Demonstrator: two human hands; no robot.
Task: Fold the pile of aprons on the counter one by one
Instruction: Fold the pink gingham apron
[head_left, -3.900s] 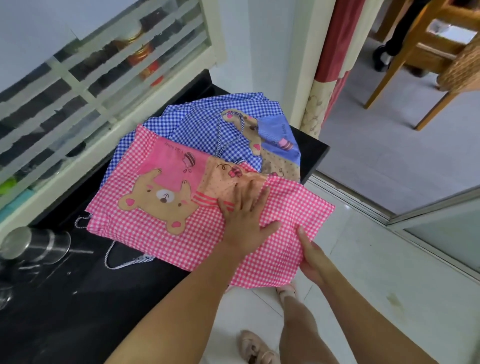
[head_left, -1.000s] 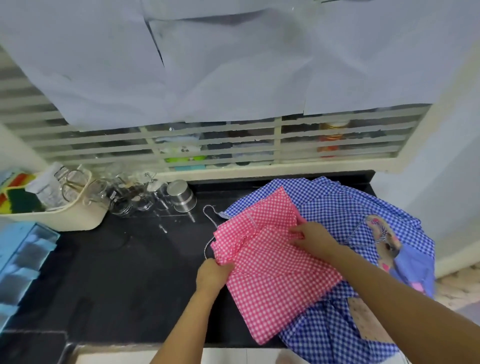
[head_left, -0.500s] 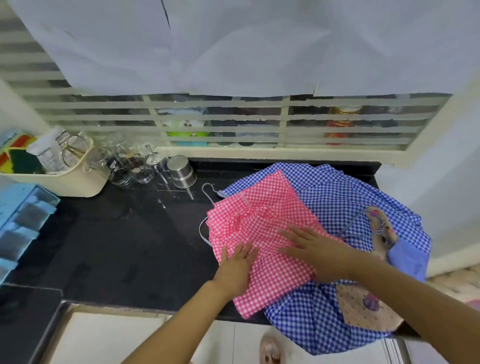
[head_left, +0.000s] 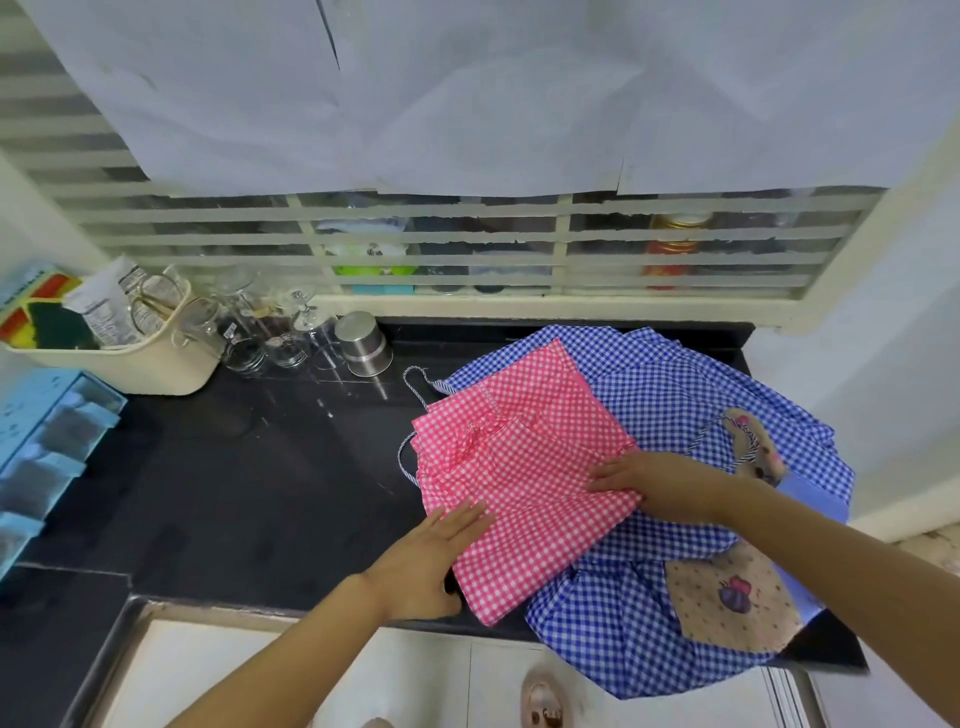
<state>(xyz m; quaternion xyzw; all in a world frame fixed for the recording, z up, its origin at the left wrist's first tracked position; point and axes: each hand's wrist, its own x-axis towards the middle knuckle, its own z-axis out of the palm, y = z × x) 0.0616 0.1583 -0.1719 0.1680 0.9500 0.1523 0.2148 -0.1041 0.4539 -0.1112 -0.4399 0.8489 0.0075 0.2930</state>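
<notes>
A folded pink gingham apron lies on the black counter, partly on top of a spread blue gingham apron with bear patches. My left hand lies at the pink apron's near left corner, fingers straight on the cloth, thumb at its edge. My right hand presses flat on the pink apron's right edge. A blue-and-white striped cord sticks out from the pink apron's left side.
A steel cup and several glasses stand at the counter's back. A cream basket with packets sits back left, blue trays at the left edge. The blue apron hangs over the counter's front edge.
Since 3.9 s ago the pink apron has been folded smaller, bear print hidden. In the last half second my left hand slid to the near left corner and my right hand moved right.
</notes>
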